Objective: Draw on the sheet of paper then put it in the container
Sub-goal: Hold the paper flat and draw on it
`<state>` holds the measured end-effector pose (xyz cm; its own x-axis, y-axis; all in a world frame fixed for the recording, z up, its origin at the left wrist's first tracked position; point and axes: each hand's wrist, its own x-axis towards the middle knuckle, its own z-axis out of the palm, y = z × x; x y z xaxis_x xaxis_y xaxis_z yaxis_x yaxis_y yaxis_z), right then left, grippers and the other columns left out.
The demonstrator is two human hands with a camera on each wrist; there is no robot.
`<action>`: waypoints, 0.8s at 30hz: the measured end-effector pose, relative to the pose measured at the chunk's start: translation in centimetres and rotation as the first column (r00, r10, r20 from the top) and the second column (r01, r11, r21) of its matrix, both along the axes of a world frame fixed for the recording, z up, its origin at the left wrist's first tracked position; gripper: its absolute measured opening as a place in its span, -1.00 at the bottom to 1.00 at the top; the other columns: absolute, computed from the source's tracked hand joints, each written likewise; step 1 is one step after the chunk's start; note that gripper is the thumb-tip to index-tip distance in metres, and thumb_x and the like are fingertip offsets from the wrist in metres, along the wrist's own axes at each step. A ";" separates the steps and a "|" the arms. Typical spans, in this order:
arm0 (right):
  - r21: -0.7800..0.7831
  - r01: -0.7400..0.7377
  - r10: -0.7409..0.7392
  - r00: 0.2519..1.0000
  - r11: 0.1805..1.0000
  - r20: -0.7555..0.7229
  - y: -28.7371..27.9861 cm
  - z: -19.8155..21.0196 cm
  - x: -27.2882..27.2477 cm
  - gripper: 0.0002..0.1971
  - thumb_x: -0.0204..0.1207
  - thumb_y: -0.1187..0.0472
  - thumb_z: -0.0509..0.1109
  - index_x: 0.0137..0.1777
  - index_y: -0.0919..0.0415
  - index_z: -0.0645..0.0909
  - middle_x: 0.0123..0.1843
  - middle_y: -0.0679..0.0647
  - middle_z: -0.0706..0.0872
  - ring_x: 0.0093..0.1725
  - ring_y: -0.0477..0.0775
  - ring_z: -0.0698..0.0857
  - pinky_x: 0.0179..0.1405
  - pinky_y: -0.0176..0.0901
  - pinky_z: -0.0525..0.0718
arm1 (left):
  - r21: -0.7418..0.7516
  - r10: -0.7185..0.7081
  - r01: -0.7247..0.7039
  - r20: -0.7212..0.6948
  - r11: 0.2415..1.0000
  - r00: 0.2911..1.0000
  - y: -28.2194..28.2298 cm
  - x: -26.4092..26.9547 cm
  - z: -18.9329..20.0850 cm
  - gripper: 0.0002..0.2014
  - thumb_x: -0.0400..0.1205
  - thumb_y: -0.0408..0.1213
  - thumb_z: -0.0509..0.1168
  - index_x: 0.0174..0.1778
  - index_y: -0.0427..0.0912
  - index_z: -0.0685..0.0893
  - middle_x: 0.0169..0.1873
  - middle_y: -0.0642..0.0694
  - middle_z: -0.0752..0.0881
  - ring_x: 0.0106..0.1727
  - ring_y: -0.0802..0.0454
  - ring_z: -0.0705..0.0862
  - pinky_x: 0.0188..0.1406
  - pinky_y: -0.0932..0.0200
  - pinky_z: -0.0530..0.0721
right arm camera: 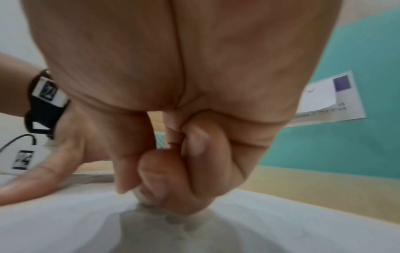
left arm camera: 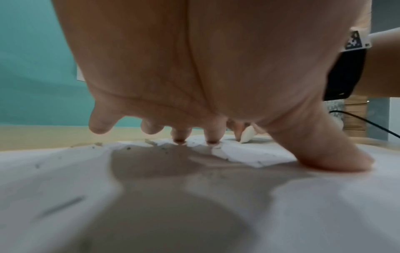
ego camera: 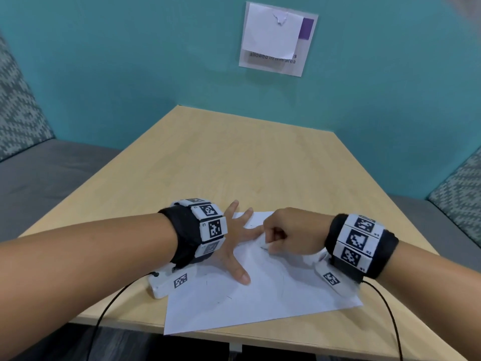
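A white sheet of paper with faint pencil marks lies at the near edge of the wooden table, one corner overhanging. My left hand presses flat on the sheet's upper left, fingers spread straight; in the left wrist view its fingertips and thumb touch the paper. Just to its right, my right hand curls round a small white object, probably an eraser, whose tip touches the sheet. That white piece shows between thumb and fingers. No container is in view.
Dark crumbs dot the paper near my left fingertips. Black cables trail from both wrist units over the table's front edge. A sign hangs on the teal wall; grey benches flank the table.
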<state>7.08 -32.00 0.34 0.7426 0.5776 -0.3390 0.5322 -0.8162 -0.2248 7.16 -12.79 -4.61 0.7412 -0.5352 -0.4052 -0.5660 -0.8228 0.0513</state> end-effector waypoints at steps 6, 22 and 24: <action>0.012 -0.083 0.083 0.996 0.996 -0.032 0.5 -0.3 -1.3 -0.90 0.51 0.18 0.41 -0.16 0.21 0.61 -0.24 0.11 0.72 -0.29 0.05 0.58 -0.25 -0.19 0.54 | 0.033 -0.011 0.010 0.016 0.999 1.000 -0.1 0.1 0.1 0.15 0.36 0.52 0.35 0.63 0.48 -0.35 0.73 -0.11 -0.36 0.65 -0.41 -0.48 0.50 -0.61 -0.27; 0.023 -0.099 0.100 0.992 0.995 -0.080 0.4 -0.7 -1.7 -0.87 0.50 0.16 0.41 -0.12 0.23 0.64 -0.26 0.02 0.68 -0.33 -0.09 0.53 -0.28 -0.26 0.52 | 0.050 -0.005 0.004 0.018 0.999 1.000 0.1 0.5 -0.3 0.18 0.30 0.57 0.34 0.60 0.51 -0.41 0.72 -0.10 -0.39 0.63 -0.42 -0.52 0.49 -0.67 -0.26; 0.001 -0.062 0.062 0.998 0.998 -0.025 -0.1 -0.3 -0.4 -0.90 0.51 0.17 0.41 -0.15 0.20 0.63 -0.28 0.00 0.67 -0.35 -0.10 0.51 -0.34 -0.32 0.48 | 0.052 -0.005 0.004 0.016 0.999 1.000 0.1 0.5 -0.3 0.19 0.29 0.58 0.32 0.60 0.49 -0.41 0.72 -0.09 -0.39 0.63 -0.41 -0.52 0.50 -0.65 -0.29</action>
